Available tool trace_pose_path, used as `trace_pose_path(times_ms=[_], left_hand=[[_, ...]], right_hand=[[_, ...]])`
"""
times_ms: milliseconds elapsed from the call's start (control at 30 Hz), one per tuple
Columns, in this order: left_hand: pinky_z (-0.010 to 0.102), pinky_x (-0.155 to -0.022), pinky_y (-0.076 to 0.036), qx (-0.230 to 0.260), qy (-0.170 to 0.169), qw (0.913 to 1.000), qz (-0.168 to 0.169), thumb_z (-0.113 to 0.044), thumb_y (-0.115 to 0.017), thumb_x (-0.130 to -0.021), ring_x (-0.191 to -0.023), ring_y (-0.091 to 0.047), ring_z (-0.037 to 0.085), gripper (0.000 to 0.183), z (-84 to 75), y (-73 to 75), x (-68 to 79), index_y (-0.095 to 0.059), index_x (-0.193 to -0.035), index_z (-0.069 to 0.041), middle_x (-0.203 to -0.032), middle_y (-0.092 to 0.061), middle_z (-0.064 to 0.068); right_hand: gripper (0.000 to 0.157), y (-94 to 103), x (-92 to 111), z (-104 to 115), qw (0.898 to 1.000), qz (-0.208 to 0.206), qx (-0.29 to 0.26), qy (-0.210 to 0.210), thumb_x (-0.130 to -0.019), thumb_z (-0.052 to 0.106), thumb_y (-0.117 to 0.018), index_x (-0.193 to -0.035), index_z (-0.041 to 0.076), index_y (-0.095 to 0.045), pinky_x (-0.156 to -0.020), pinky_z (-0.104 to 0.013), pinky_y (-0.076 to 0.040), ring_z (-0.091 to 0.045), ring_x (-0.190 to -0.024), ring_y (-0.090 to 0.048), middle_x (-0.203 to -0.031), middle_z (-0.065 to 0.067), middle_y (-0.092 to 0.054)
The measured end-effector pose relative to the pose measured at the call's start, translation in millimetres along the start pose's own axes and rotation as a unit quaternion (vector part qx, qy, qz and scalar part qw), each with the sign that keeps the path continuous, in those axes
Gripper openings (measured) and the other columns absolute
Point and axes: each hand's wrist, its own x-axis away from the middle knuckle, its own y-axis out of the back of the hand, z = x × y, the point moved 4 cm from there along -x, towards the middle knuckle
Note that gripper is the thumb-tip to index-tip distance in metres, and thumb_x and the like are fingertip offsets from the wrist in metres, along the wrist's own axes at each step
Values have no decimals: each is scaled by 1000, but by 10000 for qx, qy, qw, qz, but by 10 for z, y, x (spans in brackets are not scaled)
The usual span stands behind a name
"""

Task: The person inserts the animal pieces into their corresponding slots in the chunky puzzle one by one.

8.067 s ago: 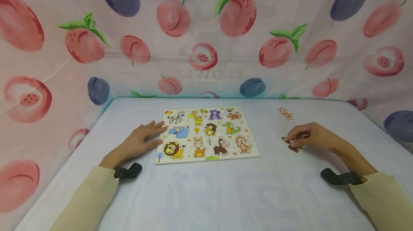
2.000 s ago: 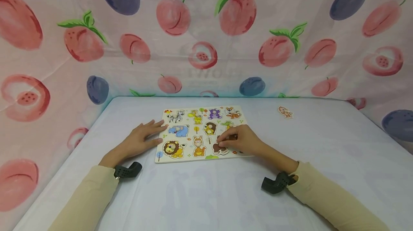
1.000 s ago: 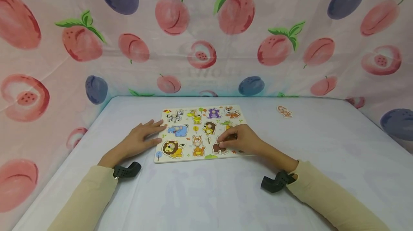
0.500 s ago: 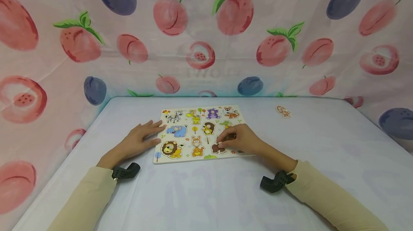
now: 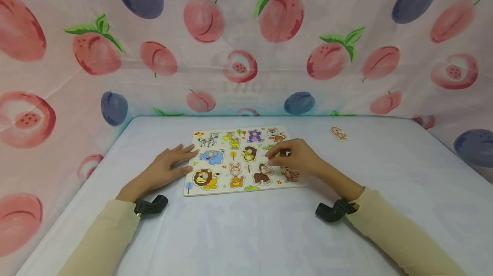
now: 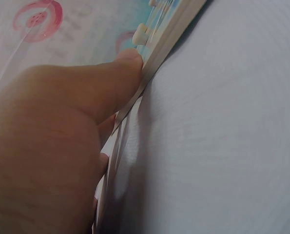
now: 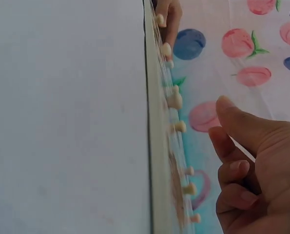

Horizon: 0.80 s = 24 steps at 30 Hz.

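Note:
A wooden animal peg puzzle board lies on the table in the head view. My left hand rests at its left edge, fingers spread, thumb touching the rim in the left wrist view. Just above the board's right part is my right hand. In the right wrist view its thumb and index finger stand apart with nothing between them. The gorilla piece sits in the bottom row, apart from the fingertips. My right hand partly covers the crocodile and the monkey picture. A loose monkey piece lies right of the board.
White cloth covers the table. Behind and to the left hangs a fruit-patterned cloth. Pale pegs stick up from the board in the right wrist view. Each wrist wears a black camera band.
My right hand took the gorilla piece from the right of the board to the bottom row. In the last half second it has let go and risen slightly to the right. My left hand stays put.

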Motion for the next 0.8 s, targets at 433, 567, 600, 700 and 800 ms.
trace_pose_path(times_ms=[433, 567, 600, 700, 800], left_hand=[[59, -112, -7, -13, -73, 10000, -36, -37, -59, -94, -141, -18, 38, 55, -7, -3, 4, -48, -142, -11, -151, -35, 10], [59, -113, -6, -32, -75, 10000, -17, -38, -58, -95, -142, -18, 38, 56, -6, -5, 11, -47, -143, -12, -152, -34, 10], [59, -112, -6, -35, -80, 10000, -17, -38, -58, -95, -142, -18, 38, 56, -6, -5, 12, -47, -143, -12, -152, -34, 10], [59, -113, -6, -38, -73, 10000, -4, -39, -57, -95, -142, -17, 37, 56, -6, -4, 16, -46, -143, -13, -152, -33, 10], [59, -113, -5, -18, -65, 10000, -9, -39, -57, -95, -142, -17, 37, 56, -2, -2, 16, -46, -143, -13, -152, -33, 10]], right_hand=[[27, 516, 49, -152, 9963, -819, -84, -248, -82, 34, -76, -103, 16, -74, -53, -26, -41, -23, -75, -54, -95, 4, -69], [28, 672, 78, -270, 9919, -1200, -22, -407, -82, 35, -77, -103, 17, -74, -55, -26, -42, -21, -79, -53, -97, 3, -69], [27, 712, 84, -305, 9905, -1299, 18, -452, -82, 35, -77, -103, 18, -75, -56, -25, -42, -21, -79, -53, -97, 3, -69], [28, 835, 108, -414, 9858, -1577, 110, -567, -82, 36, -76, -103, 18, -75, -58, -25, -43, -19, -82, -53, -99, 3, -70], [32, 948, 143, -531, 9814, -1766, 99, -746, -82, 39, -75, -105, 16, -74, -63, -25, -45, -18, -86, -53, -102, 0, -70]])
